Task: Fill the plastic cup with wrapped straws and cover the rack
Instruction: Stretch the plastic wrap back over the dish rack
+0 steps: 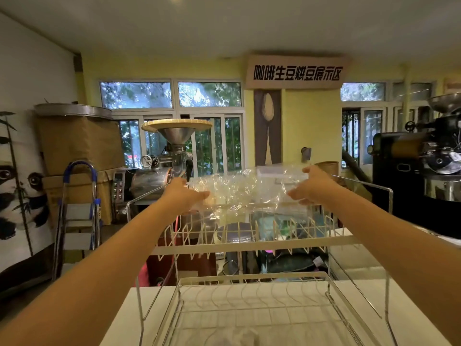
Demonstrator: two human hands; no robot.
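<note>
A two-tier white wire rack (252, 247) stands on the white counter in front of me. Both my arms reach out over its upper tier. Between my hands stretches a crinkled clear plastic sheet (247, 191), held above the far side of the rack. My left hand (183, 196) grips the sheet's left edge, and my right hand (309, 187) grips its right edge. Neither a cup nor straws can be made out in this view.
The white counter (119, 318) carries the rack. Behind it stand a metal grinder with a funnel (175, 146), a folded step ladder (77, 211) at the left and a black coffee roaster (419, 171) at the right. Windows line the far wall.
</note>
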